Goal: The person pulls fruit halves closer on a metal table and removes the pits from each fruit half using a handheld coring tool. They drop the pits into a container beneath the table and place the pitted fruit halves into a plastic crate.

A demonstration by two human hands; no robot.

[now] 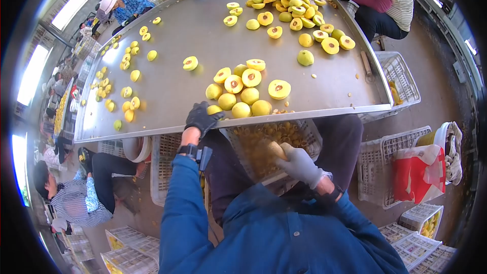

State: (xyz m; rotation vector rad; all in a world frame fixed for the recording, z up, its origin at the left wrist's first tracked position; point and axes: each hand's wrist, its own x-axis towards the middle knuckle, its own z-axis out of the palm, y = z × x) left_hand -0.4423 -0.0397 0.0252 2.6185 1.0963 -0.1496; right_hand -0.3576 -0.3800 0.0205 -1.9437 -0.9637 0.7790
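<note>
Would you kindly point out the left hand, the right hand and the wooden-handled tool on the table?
Left hand (201, 117): head view, black glove's back.
Right hand (299, 165): head view, grey glove's back.
Wooden-handled tool (366, 64): head view, handle.

A person (133, 8) in patterned blue wears a pale hat (108, 3).

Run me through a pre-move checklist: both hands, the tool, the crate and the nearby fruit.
1. Left hand on a peach at the table edge: ok, though firmness of hold unclear.
2. Right hand grip on the tan tool handle: ok, closed around it.
3. Tool's working end: cannot tell, blurred.
4. Crate below the handle: ok, scraps inside.
5. All nearby peach halves pitted: not ok, several show brown centres.
</note>
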